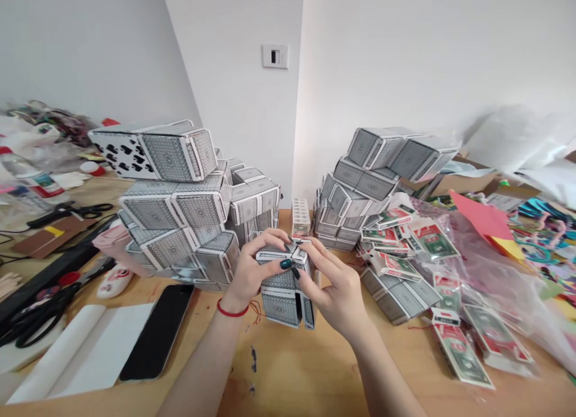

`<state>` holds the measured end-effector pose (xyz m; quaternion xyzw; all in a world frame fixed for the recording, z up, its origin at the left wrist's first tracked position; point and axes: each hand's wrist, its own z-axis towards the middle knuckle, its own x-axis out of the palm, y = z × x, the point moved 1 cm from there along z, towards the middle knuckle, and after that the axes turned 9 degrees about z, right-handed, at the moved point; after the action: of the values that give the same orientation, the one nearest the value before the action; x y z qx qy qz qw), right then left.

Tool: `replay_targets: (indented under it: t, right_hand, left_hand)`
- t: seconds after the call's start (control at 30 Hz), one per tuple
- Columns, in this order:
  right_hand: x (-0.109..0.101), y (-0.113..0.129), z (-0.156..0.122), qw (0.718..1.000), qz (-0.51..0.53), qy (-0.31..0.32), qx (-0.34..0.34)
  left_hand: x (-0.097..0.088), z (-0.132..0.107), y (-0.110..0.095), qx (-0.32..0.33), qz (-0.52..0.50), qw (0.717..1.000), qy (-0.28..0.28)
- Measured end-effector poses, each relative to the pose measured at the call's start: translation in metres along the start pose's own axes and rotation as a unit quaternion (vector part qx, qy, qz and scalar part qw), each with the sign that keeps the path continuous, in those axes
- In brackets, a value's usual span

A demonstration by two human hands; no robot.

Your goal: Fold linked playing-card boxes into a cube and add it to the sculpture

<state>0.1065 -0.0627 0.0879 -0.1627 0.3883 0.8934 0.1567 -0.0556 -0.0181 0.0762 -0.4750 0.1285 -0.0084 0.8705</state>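
One card box (pixel 281 297) sits clamped between left hand (pixel 252 270) at its nine o'clock and right hand (pixel 335 291) at three, two box piles (pixel 180 207) (pixel 360 189) beyond.

Bright, even daylight; soft shadows; edges warped.

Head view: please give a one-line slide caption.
Left hand and right hand hold a grey box at the table, between left stack and right stack.

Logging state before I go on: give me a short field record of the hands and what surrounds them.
left hand: grips card box on its left side
right hand: grips same box on its right
left pile: stacked card boxes behind left hand
right pile: stacked card boxes, farther right
phone: flat on table, screen dark
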Motion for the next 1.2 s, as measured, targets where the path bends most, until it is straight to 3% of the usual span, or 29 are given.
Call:
replay_targets:
  t: [0.2, 0.33, 0.6, 0.97, 1.2]
  right_hand:
    - [-0.004, -0.002, 0.000, 1.000, 0.002, 0.024, 0.012]
    - [-0.005, -0.001, -0.001, 0.997, 0.063, 0.019, 0.029]
    - [-0.007, 0.002, -0.003, 0.968, 0.214, -0.008, 0.128]
    - [-0.010, 0.004, -0.002, 0.941, 0.281, 0.009, 0.186]
    - [-0.011, 0.007, -0.002, 0.931, 0.301, 0.018, 0.208]
  left_hand:
    - [0.002, 0.000, -0.001, -0.012, -0.060, 0.998, 0.004]
    - [0.002, 0.000, -0.007, -0.032, -0.095, 0.995, 0.000]
    - [0.001, -0.001, -0.012, 0.001, -0.084, 0.996, 0.022]
    - [0.003, -0.001, -0.012, -0.001, -0.043, 0.998, 0.053]
    - [0.004, -0.001, -0.013, -0.002, -0.038, 0.998, 0.041]
